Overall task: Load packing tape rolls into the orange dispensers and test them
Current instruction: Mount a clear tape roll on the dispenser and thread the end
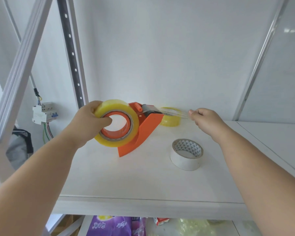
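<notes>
Orange plastic tape dispenser, head view: stands on the white shelf board, its curved base resting on the board, with a yellowish clear packing tape roll seated on its orange hub. Left hand grips this roll, fingers curled over the top rim and thumb hooked into the core opening. A clear tape strip runs from the dispenser's grey roller end rightward to the right hand, whose fingertips pinch the strip's free end; the remaining fingers are curled in.

Second yellowish clear tape roll: lies flat on the board behind the dispenser, near the back wall, partly hidden by the dispenser's front and the stretched strip.

White tape roll with a patterned inner core: lies tilted on the board, to the right of the dispenser and apart from it.

Surface and room: white shelf board inside a white metal rack; perforated dark upright at left rear; white wall panel behind.

Surroundings: white circuit breaker box with coloured wires at far left, outside the rack. On the lower level, purple printed packets and pale yellow-green plastic material, partly hidden by the board's front edge.
</notes>
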The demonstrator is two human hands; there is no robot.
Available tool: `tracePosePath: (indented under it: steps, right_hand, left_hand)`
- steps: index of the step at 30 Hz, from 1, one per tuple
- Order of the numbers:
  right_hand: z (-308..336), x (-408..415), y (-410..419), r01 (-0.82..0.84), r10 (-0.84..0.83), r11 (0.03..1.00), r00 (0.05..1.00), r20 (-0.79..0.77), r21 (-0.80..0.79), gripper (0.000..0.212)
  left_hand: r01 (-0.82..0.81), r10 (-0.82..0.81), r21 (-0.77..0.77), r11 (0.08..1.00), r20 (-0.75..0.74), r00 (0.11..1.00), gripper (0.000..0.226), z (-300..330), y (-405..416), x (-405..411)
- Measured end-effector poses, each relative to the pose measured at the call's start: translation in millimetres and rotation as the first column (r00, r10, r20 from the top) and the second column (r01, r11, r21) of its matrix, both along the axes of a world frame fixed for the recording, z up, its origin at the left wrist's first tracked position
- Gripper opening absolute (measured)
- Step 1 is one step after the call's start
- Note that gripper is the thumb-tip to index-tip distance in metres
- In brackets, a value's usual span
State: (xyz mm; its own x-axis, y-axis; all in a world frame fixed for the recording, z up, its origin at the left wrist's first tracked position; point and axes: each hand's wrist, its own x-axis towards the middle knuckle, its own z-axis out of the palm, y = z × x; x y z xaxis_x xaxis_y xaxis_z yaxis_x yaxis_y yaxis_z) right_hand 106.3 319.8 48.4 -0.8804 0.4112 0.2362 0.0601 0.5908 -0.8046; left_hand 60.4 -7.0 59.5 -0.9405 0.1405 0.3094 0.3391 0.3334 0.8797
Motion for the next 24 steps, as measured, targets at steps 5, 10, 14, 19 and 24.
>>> tracePosePath:
  steps: [5,10,14,19,24]
  right_hand:
    - [12.1,-0.6,-13.9,-0.026,0.015,0.968,0.999,-0.048,-0.25,0.032]
    - [20.3,-1.0,-45.3,-0.098,0.067,0.864,0.994,-0.081,-0.493,0.034]
    - [19.3,0.1,-84.2,-0.136,0.133,0.722,0.99,-0.057,-0.678,0.035]
    - [7.8,-4.3,-125.4,-0.135,0.098,0.557,0.99,-0.096,-0.819,0.022]
    - [2.9,-3.0,-135.3,-0.175,0.01,0.525,0.98,-0.199,-0.833,0.018]
  left_hand:
    - [-0.026,0.024,0.241,0.97,0.012,1.0,0.029,2.6,10.9,8.0]
    - [-0.064,0.015,0.503,0.862,0.101,0.995,0.021,6.6,25.8,15.6]
    - [-0.105,-0.032,0.656,0.747,0.194,0.98,0.014,6.6,45.5,25.2]
    - [-0.152,-0.099,0.747,0.647,0.281,0.955,0.008,2.1,66.9,39.4]
    - [-0.195,-0.13,0.783,0.59,0.332,0.934,0.008,-2.4,76.9,50.7]
